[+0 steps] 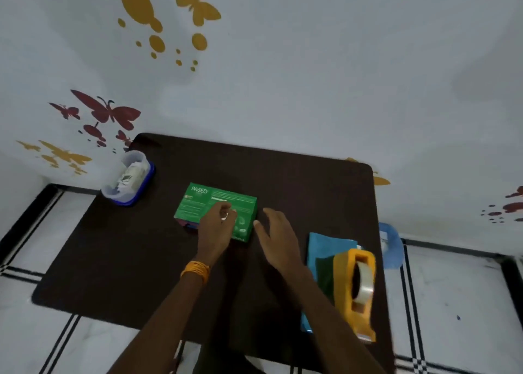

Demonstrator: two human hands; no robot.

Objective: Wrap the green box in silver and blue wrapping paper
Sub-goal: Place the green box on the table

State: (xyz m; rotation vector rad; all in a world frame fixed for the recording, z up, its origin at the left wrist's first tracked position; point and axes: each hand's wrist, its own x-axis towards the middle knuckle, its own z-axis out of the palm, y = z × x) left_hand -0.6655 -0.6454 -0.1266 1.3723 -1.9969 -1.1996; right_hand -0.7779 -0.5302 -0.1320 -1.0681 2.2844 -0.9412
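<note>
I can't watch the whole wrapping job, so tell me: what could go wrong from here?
1. The tape dispenser stands on the paper sheets by the table's right edge; pulling a sheet out from under it could tip it off.
2. Only blue and dark green sheets show, no silver, so the green box might get the wrong paper.

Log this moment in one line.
left hand: on green box | right hand: open, beside box | paper: under tape dispenser | wrapping: not begun
</note>
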